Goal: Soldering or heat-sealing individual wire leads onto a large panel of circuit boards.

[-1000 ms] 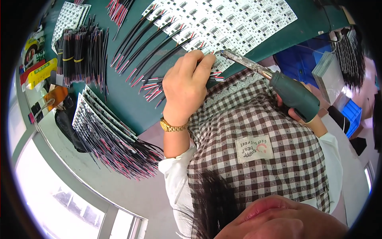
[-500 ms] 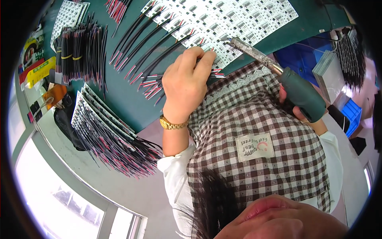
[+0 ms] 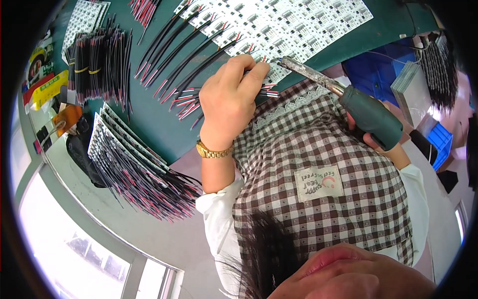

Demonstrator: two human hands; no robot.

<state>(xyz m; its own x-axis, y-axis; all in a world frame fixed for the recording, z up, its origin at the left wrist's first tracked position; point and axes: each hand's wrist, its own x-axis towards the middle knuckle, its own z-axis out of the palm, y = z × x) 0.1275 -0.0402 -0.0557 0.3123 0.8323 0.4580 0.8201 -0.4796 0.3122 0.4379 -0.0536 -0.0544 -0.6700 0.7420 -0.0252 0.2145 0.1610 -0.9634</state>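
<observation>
1. Iron (image 3: 371, 117): gripped by its green handle in the right hand (image 3: 369, 141), tip close to the fingertips of the left hand (image 3: 229, 102).
2. Left hand: fingers bent down at the edge of the board (image 3: 318, 25); cannot tell whether they pinch anything.
3. Wires (image 3: 189, 99): loose, just left of the left hand.
4. Board: flat on the counter (image 3: 149, 119), stretching beyond the left hand.
5. Bundle (image 3: 97, 62): banded in yellow, farther left of that hand.

White shirt (image 3: 218, 217) overlaid by brown-and-white gingham apron (image 3: 279, 164) with lace trim (image 3: 295, 106), cream patch (image 3: 319, 183); gold-coloured bracelet wristwatch (image 3: 214, 152) worn at left.
</observation>
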